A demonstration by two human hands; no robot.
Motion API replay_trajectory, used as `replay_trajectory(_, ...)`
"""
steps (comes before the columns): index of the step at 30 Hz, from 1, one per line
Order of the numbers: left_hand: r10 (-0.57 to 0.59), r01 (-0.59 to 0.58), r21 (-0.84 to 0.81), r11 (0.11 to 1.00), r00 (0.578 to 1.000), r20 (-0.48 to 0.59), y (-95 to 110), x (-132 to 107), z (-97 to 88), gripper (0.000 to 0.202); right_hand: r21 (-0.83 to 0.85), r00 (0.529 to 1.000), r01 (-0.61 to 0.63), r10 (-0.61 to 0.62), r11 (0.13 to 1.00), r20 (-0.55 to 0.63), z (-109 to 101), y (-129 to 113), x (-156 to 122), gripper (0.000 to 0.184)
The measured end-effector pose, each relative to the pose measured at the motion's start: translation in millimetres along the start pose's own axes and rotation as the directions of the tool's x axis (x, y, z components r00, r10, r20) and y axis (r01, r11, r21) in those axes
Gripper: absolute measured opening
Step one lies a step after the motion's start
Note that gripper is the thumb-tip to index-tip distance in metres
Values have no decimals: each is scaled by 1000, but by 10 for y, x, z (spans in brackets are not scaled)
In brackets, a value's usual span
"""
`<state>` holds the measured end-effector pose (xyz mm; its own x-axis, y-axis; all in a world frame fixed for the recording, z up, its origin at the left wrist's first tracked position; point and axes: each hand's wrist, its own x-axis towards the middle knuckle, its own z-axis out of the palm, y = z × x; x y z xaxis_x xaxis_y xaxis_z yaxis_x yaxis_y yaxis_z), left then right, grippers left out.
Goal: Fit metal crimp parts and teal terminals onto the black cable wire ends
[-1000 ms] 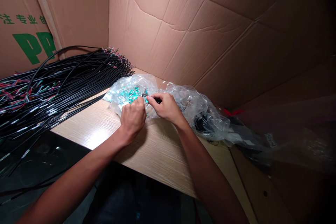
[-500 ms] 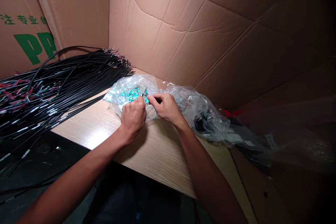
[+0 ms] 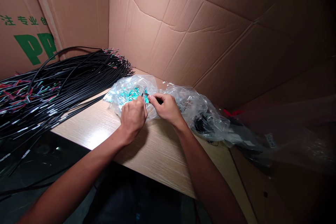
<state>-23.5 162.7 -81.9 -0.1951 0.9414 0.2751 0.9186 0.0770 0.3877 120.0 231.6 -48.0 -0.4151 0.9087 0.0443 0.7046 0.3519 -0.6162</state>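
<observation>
Fingers curled, my left hand grips a thin black cable whose end sticks up above the fist, with fine wires at its tip. Just to its right, my right hand pinches a slim dark tool between thumb and forefinger. The tool's tip meets the cable end; its exact kind is too small to make out. Behind and under both hands lies an opened clear plastic bag with many small shiny teal pieces inside.
A large pile of black cables with coloured wire ends fills the left side of the wooden table. Another clear bag holding dark parts lies at right. Cardboard walls stand close behind, and the table's front edge is near my body.
Both hands stay almost in place. The cable end and the tool tip have shifted very slightly against each other.
</observation>
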Motion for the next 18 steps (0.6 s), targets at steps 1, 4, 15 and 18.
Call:
replay_trajectory(1, 1, -1, 1, 1000, 1000, -4, 5, -1, -5, 36, 2, 1000, 2, -2, 1000, 3, 5, -2, 0, 74)
replay_trajectory(4, 3, -3, 13, 1000, 1000, -14, 10, 1, -7, 36, 23, 1000, 14, -14, 1000, 9, 21, 3, 7, 76)
replay_trajectory(15, 28, -29, 78, 996, 999, 18, 20, -13, 0, 33, 10, 998, 58, -58, 998, -8, 0, -14, 2, 78)
replay_trajectory(18, 36, -39, 106, 994, 999, 34, 22, -19, -6, 33, -6, 999, 43, -43, 999, -4, -12, -66, -11, 75)
